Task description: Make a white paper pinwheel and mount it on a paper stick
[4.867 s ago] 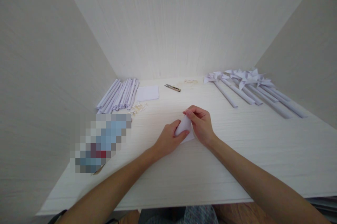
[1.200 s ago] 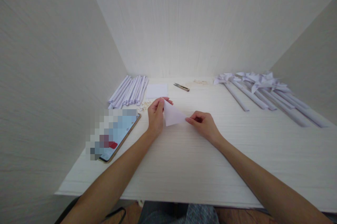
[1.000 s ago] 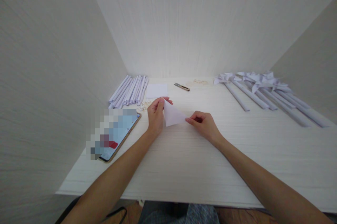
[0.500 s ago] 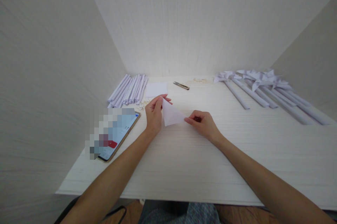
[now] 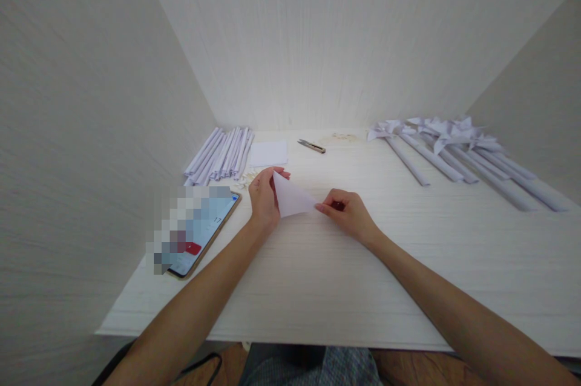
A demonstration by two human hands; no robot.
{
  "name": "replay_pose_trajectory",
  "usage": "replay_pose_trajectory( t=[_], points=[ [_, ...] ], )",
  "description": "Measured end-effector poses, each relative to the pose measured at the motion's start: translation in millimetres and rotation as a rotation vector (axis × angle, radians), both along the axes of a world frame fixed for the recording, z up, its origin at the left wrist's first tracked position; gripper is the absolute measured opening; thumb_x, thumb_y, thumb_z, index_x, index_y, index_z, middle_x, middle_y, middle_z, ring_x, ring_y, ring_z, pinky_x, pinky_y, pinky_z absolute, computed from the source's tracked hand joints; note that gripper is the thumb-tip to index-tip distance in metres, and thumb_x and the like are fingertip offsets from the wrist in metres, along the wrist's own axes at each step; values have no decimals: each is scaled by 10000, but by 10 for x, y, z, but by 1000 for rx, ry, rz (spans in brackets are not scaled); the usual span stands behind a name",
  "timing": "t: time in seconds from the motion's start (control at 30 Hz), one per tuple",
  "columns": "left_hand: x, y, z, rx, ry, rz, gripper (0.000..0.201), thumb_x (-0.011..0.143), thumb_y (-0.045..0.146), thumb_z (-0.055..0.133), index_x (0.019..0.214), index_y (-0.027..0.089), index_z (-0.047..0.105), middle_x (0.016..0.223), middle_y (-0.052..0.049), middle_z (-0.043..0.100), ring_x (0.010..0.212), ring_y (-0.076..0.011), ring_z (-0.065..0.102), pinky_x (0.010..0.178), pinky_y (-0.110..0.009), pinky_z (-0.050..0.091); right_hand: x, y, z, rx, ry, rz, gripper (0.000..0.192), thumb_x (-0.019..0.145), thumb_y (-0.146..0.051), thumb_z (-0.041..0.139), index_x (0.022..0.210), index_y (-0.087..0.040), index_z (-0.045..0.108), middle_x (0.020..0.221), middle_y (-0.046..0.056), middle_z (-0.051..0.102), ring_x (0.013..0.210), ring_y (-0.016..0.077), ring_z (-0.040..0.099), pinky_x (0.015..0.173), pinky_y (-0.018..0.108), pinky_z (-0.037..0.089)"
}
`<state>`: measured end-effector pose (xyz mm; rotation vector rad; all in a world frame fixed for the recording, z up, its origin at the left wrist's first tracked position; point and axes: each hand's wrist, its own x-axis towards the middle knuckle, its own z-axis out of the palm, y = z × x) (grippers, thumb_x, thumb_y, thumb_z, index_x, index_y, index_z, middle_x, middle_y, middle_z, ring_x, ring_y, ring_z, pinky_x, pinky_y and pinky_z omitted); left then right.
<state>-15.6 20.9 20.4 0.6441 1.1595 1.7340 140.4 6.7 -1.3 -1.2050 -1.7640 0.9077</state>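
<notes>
A small white paper (image 5: 293, 197), folded into a triangle, is held up between my two hands over the middle of the table. My left hand (image 5: 265, 195) is curled round its left side, with the fingers partly behind the paper and the thumb mostly hidden. At the right-hand tip, my right hand (image 5: 342, 212) pinches the point between thumb and forefinger, its other fingers curled in. Just beyond my left hand lies a stack of square white paper (image 5: 269, 153).
Rolled paper tubes (image 5: 220, 155) are piled at the back left, above a phone (image 5: 206, 238). Thread snips (image 5: 311, 146) lie near the back wall, beside small tan bits (image 5: 345, 137). Paper pinwheels on sticks (image 5: 449, 138) lie at the right. White scraps (image 5: 245, 180) are near the tubes.
My left thumb has shifted from the front of the paper's upper corner to behind its left edge. The right hand keeps its pinch. The whole view has shifted slightly.
</notes>
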Motion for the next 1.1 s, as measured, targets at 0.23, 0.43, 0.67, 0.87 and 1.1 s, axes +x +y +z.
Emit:
replay_pose_trajectory(
  t=[0.23,0.43,0.67,0.87,1.1],
  points=[
    [5,-16,-79,136,92,-139,364,744,479,485,859,155,603,712,-38,655,638,-127,585,566,-244,447,10,23,-42,-33,30,-33,245,662,-357,596,515,-172,531,463,-34,447,444,78,353,437,237,276],
    [-30,-15,-112,206,131,-216,363,733,488,509,835,159,620,751,-41,655,631,-125,586,572,-248,461,7,29,-35,-34,33,-49,241,654,-351,601,512,-169,529,463,-34,448,447,78,350,439,237,277],
    [-70,20,-148,214,196,-166,285,695,439,591,743,164,648,751,-36,665,591,-110,580,540,-224,439,12,32,-44,-38,24,-47,241,660,-346,598,514,-168,527,463,-35,445,448,77,347,441,236,278],
    [-92,34,-121,162,134,-150,247,637,399,648,620,153,637,682,-26,656,563,-100,560,526,-221,417,18,22,-38,-36,33,-36,244,656,-350,601,510,-169,528,459,-37,441,445,76,347,440,237,282],
    [-86,16,-63,140,44,-208,234,636,368,652,744,161,666,661,-1,626,542,-76,526,526,-216,411,8,19,-30,-51,45,-31,238,656,-346,603,514,-169,531,470,-35,443,450,78,353,439,237,279]
  ],
)
